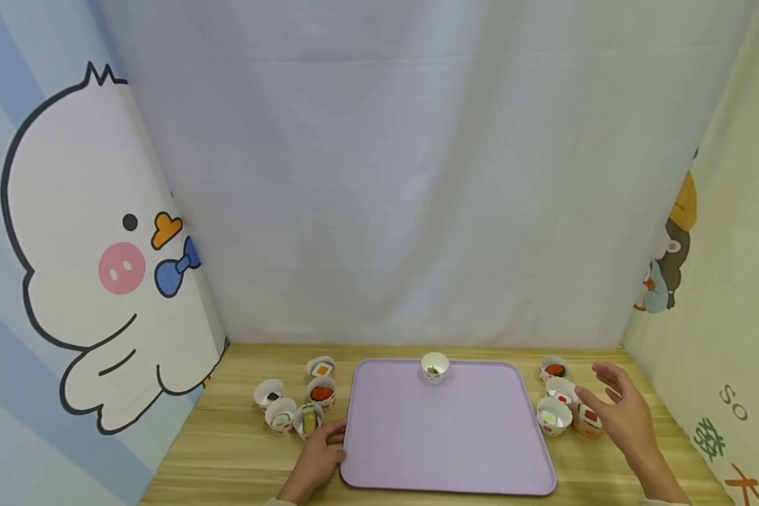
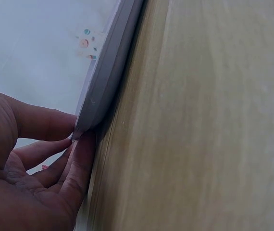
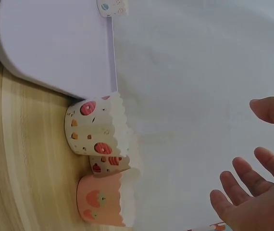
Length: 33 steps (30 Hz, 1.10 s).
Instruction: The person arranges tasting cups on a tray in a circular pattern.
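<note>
Left hand (image 1: 319,455): pinches rim of tray (image 1: 445,436) just to its right, probably steadying it | right hand (image 1: 626,416): fingers loose, grasping nothing, 4 cups (image 1: 560,427) near its left | 1 cup (image 1: 435,380): on tray, ahead between hands

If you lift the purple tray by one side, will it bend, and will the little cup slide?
The purple tray probably won't bend much: its sides look straight and firm. The little cup near its far edge might slide if tilted, since the tray looks flat and smooth. The cup's probably light, with thin-looking walls.
</note>
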### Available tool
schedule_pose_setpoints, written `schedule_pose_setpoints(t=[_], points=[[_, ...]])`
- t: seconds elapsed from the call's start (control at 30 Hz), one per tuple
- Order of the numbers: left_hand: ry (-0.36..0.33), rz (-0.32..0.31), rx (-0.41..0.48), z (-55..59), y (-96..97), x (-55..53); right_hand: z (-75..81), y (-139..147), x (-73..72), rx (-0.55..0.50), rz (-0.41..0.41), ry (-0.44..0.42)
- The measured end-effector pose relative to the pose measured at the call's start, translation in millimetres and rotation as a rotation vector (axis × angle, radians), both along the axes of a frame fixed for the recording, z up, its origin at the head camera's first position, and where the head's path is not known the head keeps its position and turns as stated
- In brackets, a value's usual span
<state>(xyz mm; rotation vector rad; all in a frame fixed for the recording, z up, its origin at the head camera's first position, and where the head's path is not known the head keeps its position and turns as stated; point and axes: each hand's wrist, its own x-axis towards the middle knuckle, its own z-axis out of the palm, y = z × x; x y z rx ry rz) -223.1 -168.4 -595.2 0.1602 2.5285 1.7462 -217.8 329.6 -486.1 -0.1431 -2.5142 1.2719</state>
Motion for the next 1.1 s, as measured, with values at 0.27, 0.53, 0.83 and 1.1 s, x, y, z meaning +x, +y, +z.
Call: schedule_pose_setpoints(t=[0.27,0.53,0.83,1.1], points=[[0.000,-0.008,-0.001,1.7,0.3,0.3,-11.5,20.0,3.8,0.000,-0.045,-0.106],[-0.010,-0.002,-0.009,2.4,0.1,0.7,-24.8,33.6,-1.0,-0.069,-0.001,-0.240],[-0.021,0.000,-0.006,5.0,0.8,-0.1,-46.7,42.8,-7.1,-0.144,0.018,-0.295],[-0.045,0.001,-0.016,6.0,1.3,0.6,-60.6,43.6,-8.1,-0.186,0.027,-0.313]])
